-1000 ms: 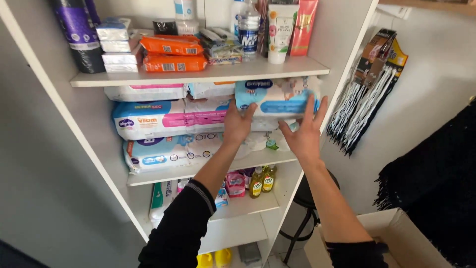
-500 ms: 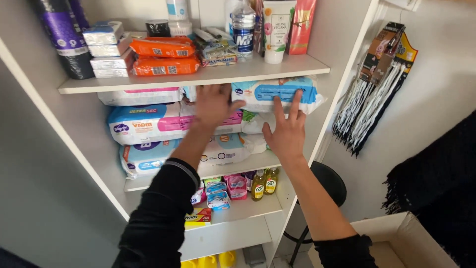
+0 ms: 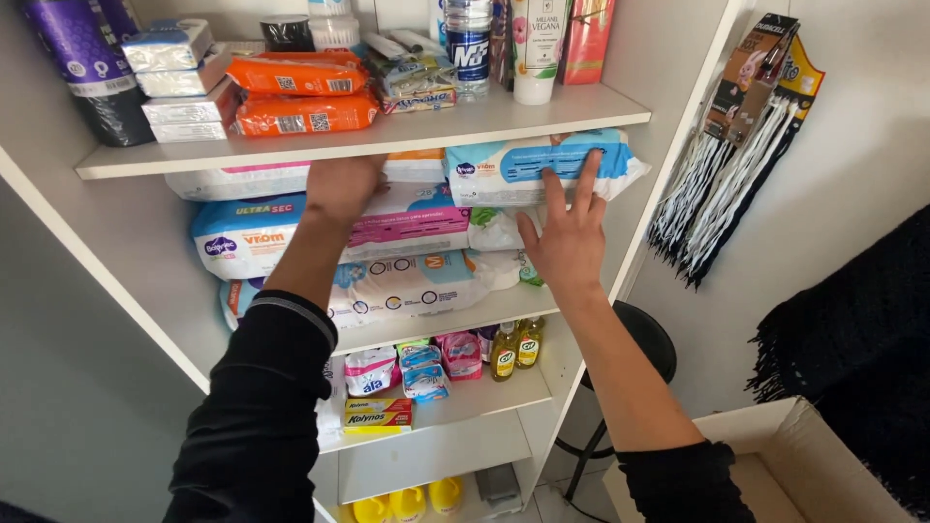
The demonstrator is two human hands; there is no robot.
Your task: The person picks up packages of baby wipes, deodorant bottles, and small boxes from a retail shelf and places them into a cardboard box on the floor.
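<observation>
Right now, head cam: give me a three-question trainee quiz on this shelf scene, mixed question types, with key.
1. True or false: the right hand presses flat against the blue and white soft pack under the top shelf.
2. Multiple choice: what lies on the top shelf directly above the left hand? A) two orange packets B) yellow bottles C) a black stool
3. Short answer: where do the two small yellow bottles stand relative to the stack of soft packs?

Key
1. True; the fingers are spread on its front.
2. A, the two orange packets.
3. One shelf below the stack, toward the right end.
</observation>
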